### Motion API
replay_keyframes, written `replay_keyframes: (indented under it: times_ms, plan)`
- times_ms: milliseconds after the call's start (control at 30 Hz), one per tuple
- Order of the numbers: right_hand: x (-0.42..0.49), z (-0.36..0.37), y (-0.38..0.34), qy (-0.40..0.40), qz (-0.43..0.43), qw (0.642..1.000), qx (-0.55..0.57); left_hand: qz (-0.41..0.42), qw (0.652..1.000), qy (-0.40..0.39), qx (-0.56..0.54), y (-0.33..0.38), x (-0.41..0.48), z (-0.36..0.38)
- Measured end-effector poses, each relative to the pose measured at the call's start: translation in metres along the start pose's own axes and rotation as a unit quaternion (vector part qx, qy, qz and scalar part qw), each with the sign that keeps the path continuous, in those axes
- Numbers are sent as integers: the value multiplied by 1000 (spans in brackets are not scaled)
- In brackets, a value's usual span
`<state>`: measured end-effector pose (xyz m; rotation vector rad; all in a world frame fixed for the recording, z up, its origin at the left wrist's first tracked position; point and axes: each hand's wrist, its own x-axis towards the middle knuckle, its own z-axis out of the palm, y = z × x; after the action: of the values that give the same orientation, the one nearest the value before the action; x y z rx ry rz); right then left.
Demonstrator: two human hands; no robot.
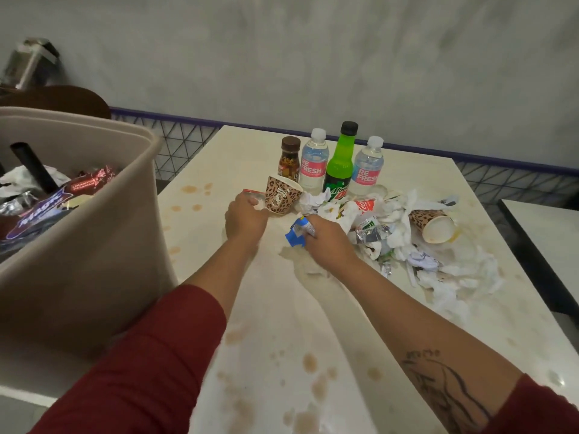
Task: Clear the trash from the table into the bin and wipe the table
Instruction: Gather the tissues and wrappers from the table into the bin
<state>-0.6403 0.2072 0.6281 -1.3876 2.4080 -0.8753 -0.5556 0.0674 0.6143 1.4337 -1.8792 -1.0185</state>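
The white table (pixel 282 324) is stained with brown spills. A heap of crumpled tissues and wrappers (pixel 407 242) lies at its middle right, with a leopard-print paper cup (pixel 434 225) on its side in it. My left hand (pixel 244 219) grips a clear plastic piece with a red edge (pixel 255 197), right beside an upright leopard-print cup (pixel 280 195). My right hand (pixel 326 242) pinches a blue and white wrapper (pixel 296 234) at the heap's left edge. The beige bin (pixel 87 245) stands to my left, holding wrappers and tissues.
Behind the heap stand a small brown bottle (pixel 289 159), two clear water bottles (pixel 314 161) (pixel 368 167) and a green soda bottle (pixel 340 164). A second table edge (pixel 545 214) shows at the right. A grey wall runs behind.
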Motion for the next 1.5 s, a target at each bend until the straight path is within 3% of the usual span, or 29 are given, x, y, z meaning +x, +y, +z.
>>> replay_keyframes:
  times_ms: [267,533,700,800,900,1033,1267,1367,1500]
  plan:
    - [-15,-12,13,6,21,999,28,58,977,-72,193,-4,28,25]
    - [-18,-15,13,15,61,998,23,107,950,-128,264,-9,27,28]
    - [-14,-12,5,50,58,997,7,73,986,-39,145,-5,34,15]
    - [-15,-11,2,62,53,997,8,70,983,17,172,-2,47,15]
    - [-19,-11,5,64,45,997,-7,103,959,-27,264,-2,59,23]
    - [-26,-16,15,70,48,996,-7,186,902,-86,380,-2,65,32]
    - [-33,-23,30,53,44,998,-12,248,829,-41,499,-6,53,32]
    - [-35,-26,26,55,37,998,-8,215,847,-33,485,-7,43,30]
    - [-37,-28,17,56,29,998,-5,124,937,-19,325,-8,32,16]
